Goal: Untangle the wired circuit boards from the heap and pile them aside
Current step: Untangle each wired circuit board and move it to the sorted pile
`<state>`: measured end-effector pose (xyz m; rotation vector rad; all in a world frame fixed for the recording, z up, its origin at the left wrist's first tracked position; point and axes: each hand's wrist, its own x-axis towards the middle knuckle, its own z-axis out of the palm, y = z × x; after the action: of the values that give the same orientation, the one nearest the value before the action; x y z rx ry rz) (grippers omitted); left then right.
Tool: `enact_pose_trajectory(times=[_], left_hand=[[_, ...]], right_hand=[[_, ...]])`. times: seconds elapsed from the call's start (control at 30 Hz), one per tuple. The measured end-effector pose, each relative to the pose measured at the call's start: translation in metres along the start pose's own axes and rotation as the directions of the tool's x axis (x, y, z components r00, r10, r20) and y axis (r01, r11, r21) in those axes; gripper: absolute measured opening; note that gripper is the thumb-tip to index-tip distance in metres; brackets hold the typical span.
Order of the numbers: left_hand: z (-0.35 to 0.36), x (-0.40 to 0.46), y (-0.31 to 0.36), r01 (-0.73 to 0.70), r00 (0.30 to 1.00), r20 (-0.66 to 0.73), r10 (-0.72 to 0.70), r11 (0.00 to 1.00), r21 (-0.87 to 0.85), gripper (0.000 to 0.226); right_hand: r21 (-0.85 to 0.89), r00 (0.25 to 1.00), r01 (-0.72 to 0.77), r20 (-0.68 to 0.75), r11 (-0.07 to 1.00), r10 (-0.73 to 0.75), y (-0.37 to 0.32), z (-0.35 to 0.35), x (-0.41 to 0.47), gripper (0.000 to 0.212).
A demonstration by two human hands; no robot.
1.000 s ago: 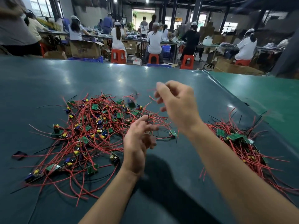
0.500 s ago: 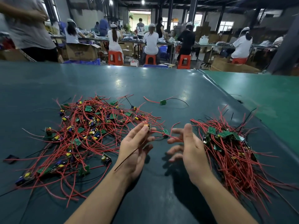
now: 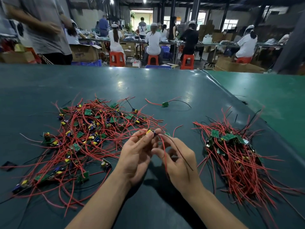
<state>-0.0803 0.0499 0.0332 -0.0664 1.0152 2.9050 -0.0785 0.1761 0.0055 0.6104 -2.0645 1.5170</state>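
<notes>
**one board held up between both hands, heap to the left, pile to the right**

the left hand (image 3: 137, 156) is raised above the dark green surface (image 3: 148, 90), its fingers (image 3: 149, 135) curled in and pinching a small circuit board (image 3: 151, 132) with a yellow part and a dark blue part on it. the board sits at the fingertips, just in front of the near edge of the tangled heap (image 3: 85, 134). a red wire (image 3: 165, 156) and a thin black wire (image 3: 179, 154) trail down from the board and cross the right hand (image 3: 179, 166), whose fingers are loosely curled around them; it seems to hold the red wire between thumb and forefinger, though the blur there makes the exact grip hard to read. the two hands are close together, almost touching at the fingertips.

the heap spreads over the left part of the surface: many green boards with yellow and blue parts, knotted together by long red wires and a few black ones. on the right, well apart from it, lies the sorted pile (image 3: 234, 151), its boards gathered at the far end and its red wires fanning toward the near right edge. a single board with wires (image 3: 165, 104) lies alone farther back, between the two. a small black piece (image 3: 7, 165) lies at the far left edge.

beyond the surface, people sit on red stools (image 3: 117, 59) at long benches.
</notes>
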Motion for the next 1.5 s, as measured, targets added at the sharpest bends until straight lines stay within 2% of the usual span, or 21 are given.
enact_pose_trajectory(times=[0.1,0.2,0.27,0.37,0.43,0.53,0.63,0.73,0.9,0.97,1.03,1.07,1.13,1.23,1.37,1.5], left_hand=[[-0.002,0.002,-0.005,-0.015,0.999,-0.04,0.017,0.997,0.07,0.026],[-0.005,0.002,-0.008,0.011,1.0,0.002,-0.012,0.983,0.181,0.026],[-0.005,0.001,-0.009,0.026,0.998,0.041,-0.037,0.973,0.231,0.029],[-0.004,-0.001,-0.01,0.051,0.997,0.043,-0.063,0.971,0.234,0.03],[-0.004,-0.001,-0.009,0.071,0.997,0.027,-0.078,0.975,0.21,0.029],[-0.006,0.0,-0.005,0.094,0.995,-0.025,-0.092,0.984,0.15,0.039],[-0.005,-0.001,-0.004,0.123,0.992,-0.034,-0.119,0.978,0.168,0.029],[-0.005,-0.002,-0.007,0.145,0.989,-0.051,-0.138,0.967,0.209,0.023],[-0.007,-0.003,-0.01,0.07,0.995,0.05,-0.081,0.98,0.184,0.026],[-0.008,-0.002,-0.013,-0.003,0.999,0.039,-0.008,0.965,0.261,0.03],[-0.011,0.0,-0.016,-0.075,0.997,0.014,0.077,0.899,0.431,0.032],[-0.012,-0.001,-0.018,-0.1,0.994,0.022,0.103,0.864,0.494,0.033],[-0.013,-0.001,-0.02,-0.127,0.991,0.038,0.126,0.844,0.52,0.035],[-0.013,-0.001,-0.02,-0.134,0.991,0.049,0.125,0.872,0.471,0.033],[-0.014,0.0,-0.02,-0.102,0.995,0.028,0.1,0.876,0.472,0.032],[-0.013,0.001,-0.018,-0.103,0.994,0.022,0.104,0.89,0.445,0.029]], right_hand=[[0.27,0.966,-0.218,-0.075,0.938,0.246,-0.007,-0.001,0.004,0.022],[0.579,0.826,-0.446,-0.026,0.682,0.563,-0.013,-0.003,0.009,0.024],[0.669,0.758,-0.506,0.043,0.544,0.651,-0.014,-0.006,0.013,0.022],[0.694,0.699,-0.585,0.17,0.419,0.695,-0.014,-0.01,0.016,0.021],[0.673,0.677,-0.638,0.258,0.375,0.69,-0.015,-0.013,0.016,0.024],[0.659,0.69,-0.661,0.346,0.358,0.636,-0.014,-0.018,0.019,0.026],[0.683,0.712,-0.653,0.407,0.327,0.572,-0.013,-0.021,0.021,0.022],[0.698,0.729,-0.628,0.375,0.344,0.572,-0.01,-0.021,0.022,0.021],[0.694,0.681,-0.62,0.243,0.367,0.691,-0.005,-0.017,0.023,0.026],[0.605,0.718,-0.609,0.145,0.514,0.681,-0.002,-0.014,0.02,0.025],[0.47,0.783,-0.573,0.074,0.671,0.617,-0.003,-0.011,0.016,0.024],[0.431,0.804,-0.556,0.063,0.711,0.591,-0.003,-0.011,0.015,0.024],[0.376,0.827,-0.537,0.06,0.755,0.559,-0.003,-0.014,0.016,0.023],[0.246,0.849,-0.525,0.086,0.815,0.521,0.0,-0.017,0.016,0.028],[0.257,0.849,-0.528,0.149,0.81,0.506,0.001,-0.016,0.011,0.027],[0.234,0.88,-0.475,0.118,0.848,0.46,0.0,-0.014,0.013,0.029]])
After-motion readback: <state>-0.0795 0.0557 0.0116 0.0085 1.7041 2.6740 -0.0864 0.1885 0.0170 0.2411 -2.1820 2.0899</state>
